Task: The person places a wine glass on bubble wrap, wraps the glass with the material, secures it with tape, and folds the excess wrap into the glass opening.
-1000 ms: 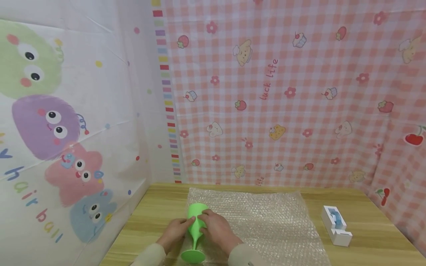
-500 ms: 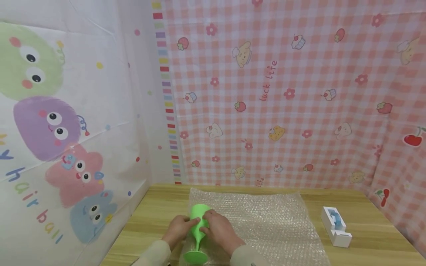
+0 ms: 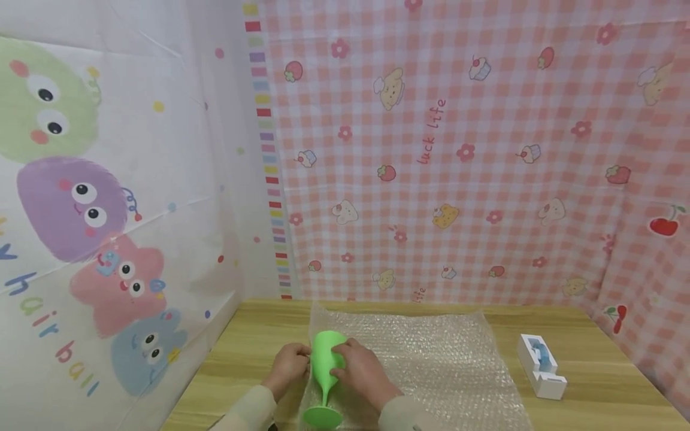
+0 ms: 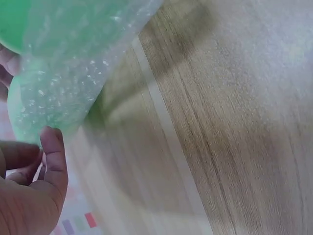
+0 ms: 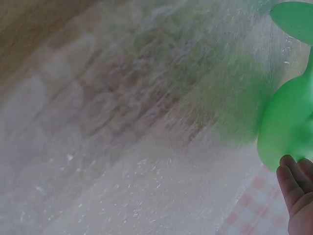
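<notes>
A green plastic goblet [image 3: 325, 359] lies on its side on a sheet of bubble wrap [image 3: 431, 353], its foot toward me and its bowl pointing away. My right hand [image 3: 365, 372] holds the bowl from the right; in the right wrist view its fingertips touch the bowl [image 5: 281, 127]. On the other side, my left hand [image 3: 287, 370] pinches the sheet's left edge. The left wrist view has this bubble wrap [image 4: 68, 93] raised along the goblet, with the left hand's fingers [image 4: 55, 156] at its edge. Part of the bowl is hidden behind the right fingers.
A white tape dispenser [image 3: 543, 368] with a blue roll stands on the wooden table [image 3: 604, 371], right of the bubble wrap. A pink checked cloth [image 3: 431, 179] hangs behind the table, and a white printed cloth [image 3: 183, 149] hangs at the left.
The goblet has shifted slightly right under the right hand. My left thumb has come off the bowl, and the left hand now pinches the edge of the bubble wrap beside it.
</notes>
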Tool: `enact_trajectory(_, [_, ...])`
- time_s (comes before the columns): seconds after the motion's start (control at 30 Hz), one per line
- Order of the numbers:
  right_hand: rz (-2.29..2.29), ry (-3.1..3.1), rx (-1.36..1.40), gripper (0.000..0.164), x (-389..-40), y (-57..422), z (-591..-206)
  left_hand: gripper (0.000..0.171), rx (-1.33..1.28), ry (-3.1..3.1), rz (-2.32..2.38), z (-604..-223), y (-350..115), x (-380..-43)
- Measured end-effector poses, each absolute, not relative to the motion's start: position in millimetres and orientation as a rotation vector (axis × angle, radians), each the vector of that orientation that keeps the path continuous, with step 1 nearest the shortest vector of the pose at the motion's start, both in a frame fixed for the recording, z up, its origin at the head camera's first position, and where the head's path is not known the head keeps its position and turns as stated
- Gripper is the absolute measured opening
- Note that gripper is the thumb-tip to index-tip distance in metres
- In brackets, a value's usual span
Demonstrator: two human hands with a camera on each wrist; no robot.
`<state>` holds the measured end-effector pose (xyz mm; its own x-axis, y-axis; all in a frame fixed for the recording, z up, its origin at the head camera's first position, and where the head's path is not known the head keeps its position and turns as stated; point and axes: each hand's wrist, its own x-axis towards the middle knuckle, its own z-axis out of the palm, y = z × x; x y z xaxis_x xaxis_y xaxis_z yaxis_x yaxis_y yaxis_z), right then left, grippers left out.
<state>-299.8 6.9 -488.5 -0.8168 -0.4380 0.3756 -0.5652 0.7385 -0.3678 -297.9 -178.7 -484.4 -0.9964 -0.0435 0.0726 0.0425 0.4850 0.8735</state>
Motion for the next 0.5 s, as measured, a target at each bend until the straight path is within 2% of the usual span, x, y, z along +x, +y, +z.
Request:
enact_trajectory(0.27, [0.728,-2.659,0.777,0.041,-302,17,-491,0.029,-0.054,-2.593,-1.643,-485,-180,-299])
enact_trajectory(0.5, [0.773,-2.648,0.791,0.04,-302,23,-492,0.027,-0.155,-2.669,-1.442,-482,-180,-296])
